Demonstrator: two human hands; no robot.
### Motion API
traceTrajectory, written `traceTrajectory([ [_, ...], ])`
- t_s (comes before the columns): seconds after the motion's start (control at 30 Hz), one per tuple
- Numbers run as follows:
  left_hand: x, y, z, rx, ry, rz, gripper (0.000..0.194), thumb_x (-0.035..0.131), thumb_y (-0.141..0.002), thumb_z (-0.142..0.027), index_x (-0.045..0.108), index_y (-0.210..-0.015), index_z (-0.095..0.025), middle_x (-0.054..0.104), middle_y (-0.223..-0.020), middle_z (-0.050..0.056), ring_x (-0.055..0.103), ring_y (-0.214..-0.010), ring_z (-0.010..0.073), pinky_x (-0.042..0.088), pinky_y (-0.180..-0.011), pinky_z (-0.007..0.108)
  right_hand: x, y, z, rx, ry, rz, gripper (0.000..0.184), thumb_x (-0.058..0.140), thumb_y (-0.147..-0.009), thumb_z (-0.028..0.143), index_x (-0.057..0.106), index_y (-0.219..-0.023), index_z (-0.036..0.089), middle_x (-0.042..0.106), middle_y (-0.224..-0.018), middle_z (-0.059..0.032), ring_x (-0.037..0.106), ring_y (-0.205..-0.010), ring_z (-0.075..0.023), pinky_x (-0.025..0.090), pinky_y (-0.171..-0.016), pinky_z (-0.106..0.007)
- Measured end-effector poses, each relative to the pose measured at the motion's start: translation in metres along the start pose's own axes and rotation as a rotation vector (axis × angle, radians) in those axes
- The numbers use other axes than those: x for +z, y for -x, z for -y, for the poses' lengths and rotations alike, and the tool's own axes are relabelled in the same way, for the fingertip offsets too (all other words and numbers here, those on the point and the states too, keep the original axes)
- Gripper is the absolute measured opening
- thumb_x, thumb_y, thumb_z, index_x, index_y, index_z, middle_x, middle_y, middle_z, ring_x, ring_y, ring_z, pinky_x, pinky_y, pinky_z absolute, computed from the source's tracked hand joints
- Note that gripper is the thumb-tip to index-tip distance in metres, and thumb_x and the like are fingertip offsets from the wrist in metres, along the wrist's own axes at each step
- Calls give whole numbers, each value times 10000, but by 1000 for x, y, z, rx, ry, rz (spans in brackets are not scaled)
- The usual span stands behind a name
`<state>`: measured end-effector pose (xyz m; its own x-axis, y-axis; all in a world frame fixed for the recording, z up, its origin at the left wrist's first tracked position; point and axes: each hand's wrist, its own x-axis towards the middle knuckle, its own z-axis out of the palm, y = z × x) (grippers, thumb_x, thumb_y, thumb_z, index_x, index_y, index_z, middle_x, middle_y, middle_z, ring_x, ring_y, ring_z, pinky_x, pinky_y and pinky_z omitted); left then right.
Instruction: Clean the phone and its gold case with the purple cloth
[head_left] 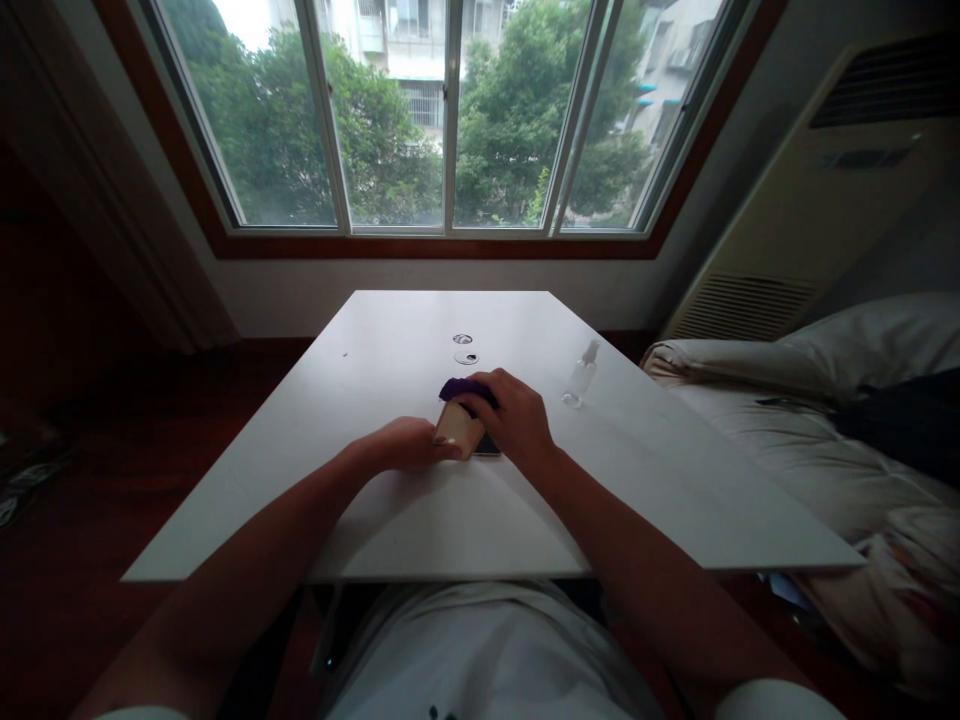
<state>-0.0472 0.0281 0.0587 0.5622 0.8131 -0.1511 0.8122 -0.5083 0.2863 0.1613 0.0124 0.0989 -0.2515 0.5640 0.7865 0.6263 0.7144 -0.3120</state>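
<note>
My left hand (416, 443) grips the lower left edge of a tan phone case (460, 430), its thumb lying across the near end. The case is tilted up above the white table (360, 390). Bunched in my right hand (516, 405) is a purple cloth (459, 388), pressed against the top edge of the case. Beneath the right hand, a dark flat thing like a phone (489, 448) lies on the table, mostly hidden. To the right stands a clear spray bottle (583, 374).
Two small round pieces (466, 357) lie on the table beyond my hands. A window (446, 120) faces the table's far side. On the right are a couch with pale covers (750, 400) and a tall air conditioner (817, 190); a curtain (142, 200) hangs on the left.
</note>
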Motion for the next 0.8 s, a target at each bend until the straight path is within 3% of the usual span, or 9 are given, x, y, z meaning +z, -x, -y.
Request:
traceTrajectory([
  [0.17,-3,0,-5,-38,7,8,621,400,-917,-725,734,-1068,-225,748,-971,100,653,-807,246,463,-702,321,-1,1,-5,42,-141,6,206,550,-1009,349,703,-1120,267,727,-1037,-23,689,-933,-204,543,-828,-341],
  [0.47,-1,-1,-2,-24,28,8,578,419,-924,-700,725,-1125,-252,751,-1028,80,665,-867,246,473,-747,314,-1,1,-18,-78,-223,63,374,432,-1032,220,577,-1375,247,672,-1154,-70,641,-1055,-198,537,-919,-373],
  [0.8,-1,-1,-3,-34,33,1,591,433,-911,-704,720,-1139,-241,748,-1045,99,663,-873,258,462,-743,318,1,0,-14,136,-283,38,216,566,-970,297,698,-1135,251,735,-1095,-29,685,-999,-211,550,-905,-378],
])
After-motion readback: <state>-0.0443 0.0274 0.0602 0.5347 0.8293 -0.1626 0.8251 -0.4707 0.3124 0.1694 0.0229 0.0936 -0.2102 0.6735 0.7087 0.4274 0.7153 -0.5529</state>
